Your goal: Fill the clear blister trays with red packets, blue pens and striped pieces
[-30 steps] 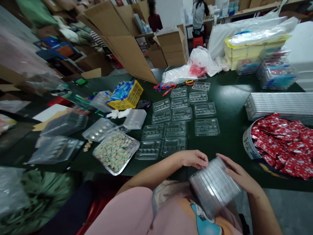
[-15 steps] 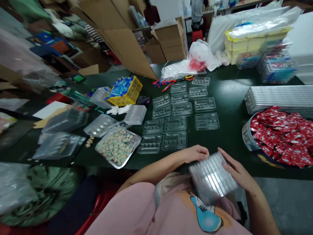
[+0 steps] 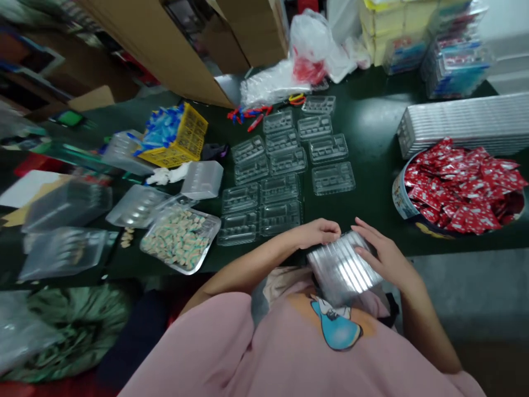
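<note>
A stack of nested clear plastic blister trays leans on edge against my body, below the table's front edge. My left hand has its fingers curled and pinched at the stack's upper left corner; the fingertips are partly hidden. Along the upper right side, my right hand grips the same stack, thumb and fingers extended over its edge. Just beyond my left hand, several single clear trays lie face up in rows on the dark green table. One tray sits apart at the right end.
A round tin of red printed packets stands at right, before a long stack of trays. At left are a metal tray of small beige-and-green pieces and a yellow basket of blue items. Plastic bags lie behind.
The view has tilted down and shifted, so the table sits higher and further left in the picture. Both hands stay at the stack, with little change in their grip.
</note>
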Demonstrator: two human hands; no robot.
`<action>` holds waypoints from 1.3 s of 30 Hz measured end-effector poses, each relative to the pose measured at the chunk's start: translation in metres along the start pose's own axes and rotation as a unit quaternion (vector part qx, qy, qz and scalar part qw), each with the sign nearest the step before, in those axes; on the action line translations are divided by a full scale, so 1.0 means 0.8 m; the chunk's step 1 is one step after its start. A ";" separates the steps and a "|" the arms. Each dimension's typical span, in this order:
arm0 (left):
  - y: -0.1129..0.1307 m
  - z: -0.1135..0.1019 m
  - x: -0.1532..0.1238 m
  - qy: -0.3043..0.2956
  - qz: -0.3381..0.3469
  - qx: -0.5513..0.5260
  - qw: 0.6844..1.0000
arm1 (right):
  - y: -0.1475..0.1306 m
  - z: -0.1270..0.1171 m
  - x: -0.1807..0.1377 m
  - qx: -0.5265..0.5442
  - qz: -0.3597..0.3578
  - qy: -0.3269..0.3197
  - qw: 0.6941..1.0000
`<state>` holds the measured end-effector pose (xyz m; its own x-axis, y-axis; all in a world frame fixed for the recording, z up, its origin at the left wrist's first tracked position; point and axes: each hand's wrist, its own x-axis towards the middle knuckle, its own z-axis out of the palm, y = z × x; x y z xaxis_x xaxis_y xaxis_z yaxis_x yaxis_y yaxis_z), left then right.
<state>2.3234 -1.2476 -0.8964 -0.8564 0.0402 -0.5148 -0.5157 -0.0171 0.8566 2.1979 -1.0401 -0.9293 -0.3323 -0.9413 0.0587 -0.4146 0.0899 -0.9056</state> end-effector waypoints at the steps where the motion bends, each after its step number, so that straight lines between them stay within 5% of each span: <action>1: 0.000 -0.001 0.001 -0.001 0.000 0.003 1.000 | -0.003 -0.001 0.000 -0.002 0.001 0.001 1.000; 17: 0.004 -0.009 0.011 -0.041 0.013 0.051 0.998 | -0.006 -0.003 -0.010 -0.017 -0.023 0.024 0.999; 24: -0.003 -0.055 0.019 0.143 0.011 0.034 0.989 | 0.000 -0.004 -0.016 -0.010 -0.028 0.021 0.999; 30: -0.012 -0.105 0.057 0.169 -0.024 0.099 0.980 | 0.006 0.000 -0.018 0.025 -0.016 0.028 0.999; 34: -0.020 -0.104 0.084 0.187 0.001 0.261 0.947 | 0.005 0.000 -0.018 0.036 -0.010 0.030 0.999; 39: -0.028 -0.082 0.104 0.230 0.076 0.485 0.840 | 0.004 0.000 -0.019 0.035 0.006 0.036 0.999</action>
<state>2.2619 -1.3090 -0.9603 -0.9446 -0.2837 -0.1653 -0.3278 0.8438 0.4249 2.2013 -1.0257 -0.9331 -0.3975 -0.9145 0.0747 -0.3500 0.0758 -0.9337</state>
